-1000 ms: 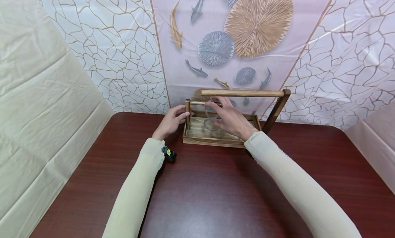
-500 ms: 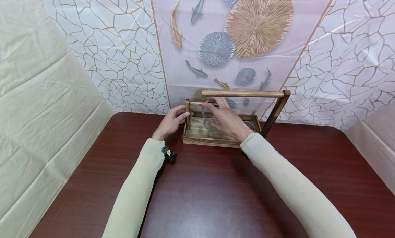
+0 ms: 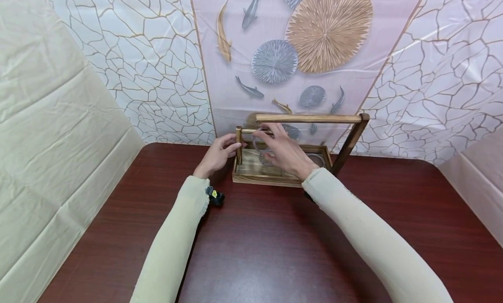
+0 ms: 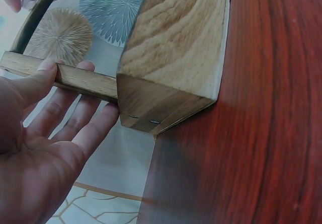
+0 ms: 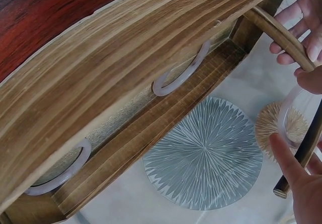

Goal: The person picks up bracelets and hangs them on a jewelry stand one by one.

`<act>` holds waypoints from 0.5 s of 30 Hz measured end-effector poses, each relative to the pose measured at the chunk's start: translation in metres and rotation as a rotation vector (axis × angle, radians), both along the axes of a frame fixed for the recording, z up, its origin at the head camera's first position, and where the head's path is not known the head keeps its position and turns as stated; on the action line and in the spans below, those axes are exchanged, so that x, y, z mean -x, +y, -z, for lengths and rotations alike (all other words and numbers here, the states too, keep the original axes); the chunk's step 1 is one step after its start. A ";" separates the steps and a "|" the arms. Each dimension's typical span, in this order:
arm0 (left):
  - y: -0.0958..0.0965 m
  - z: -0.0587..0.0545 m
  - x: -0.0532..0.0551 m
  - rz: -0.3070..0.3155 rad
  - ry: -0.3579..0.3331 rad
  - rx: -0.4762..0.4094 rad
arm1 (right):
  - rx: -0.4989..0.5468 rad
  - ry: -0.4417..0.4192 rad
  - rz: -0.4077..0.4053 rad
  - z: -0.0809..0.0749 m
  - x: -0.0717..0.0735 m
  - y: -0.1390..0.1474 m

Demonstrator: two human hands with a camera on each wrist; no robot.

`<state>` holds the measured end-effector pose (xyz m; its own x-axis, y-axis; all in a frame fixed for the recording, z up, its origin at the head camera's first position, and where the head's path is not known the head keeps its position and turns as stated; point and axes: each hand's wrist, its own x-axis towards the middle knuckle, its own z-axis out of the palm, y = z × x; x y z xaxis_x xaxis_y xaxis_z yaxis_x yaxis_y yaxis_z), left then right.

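Observation:
My right hand (image 3: 288, 152) pinches a pale translucent lavender bangle (image 5: 283, 116) at the free end of a short wooden bar (image 5: 302, 158); the ring overlaps the bar in the views. This bar tops a low wooden post (image 4: 85, 80) at the left end of a wooden tray (image 3: 255, 179). My left hand (image 3: 218, 154) holds that post between thumb and fingers. Inside the tray lie two more pale bangles, one near the middle (image 5: 183, 78) and another toward the right end (image 5: 63, 176); the tray's front wall partly hides both in the right wrist view.
A taller post (image 3: 349, 143) rises at the tray's right end and carries a long wooden bar (image 3: 308, 118) leftward above my right hand. The tray stands at the back of a dark red table (image 3: 251, 233), close to a patterned cloth backdrop (image 3: 157, 67).
My right hand has moved left with the bangle, along the short bar toward the low post. The bangle at the tray's right end has come into sight. My left hand stays put.

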<state>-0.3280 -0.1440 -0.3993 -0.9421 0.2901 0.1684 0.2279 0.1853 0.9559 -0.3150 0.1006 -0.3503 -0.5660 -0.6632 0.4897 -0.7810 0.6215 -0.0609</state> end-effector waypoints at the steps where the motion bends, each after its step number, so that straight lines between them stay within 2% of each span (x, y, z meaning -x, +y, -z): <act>1: 0.000 0.000 0.000 -0.001 0.002 0.002 | 0.000 0.001 -0.001 0.000 0.000 -0.001; 15: 0.000 0.000 0.001 -0.005 -0.005 0.011 | 0.021 0.003 0.011 0.003 0.000 -0.009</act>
<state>-0.3290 -0.1441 -0.3993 -0.9445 0.2869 0.1604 0.2220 0.1970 0.9549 -0.3150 0.0912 -0.3533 -0.5713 -0.6466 0.5054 -0.7746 0.6284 -0.0717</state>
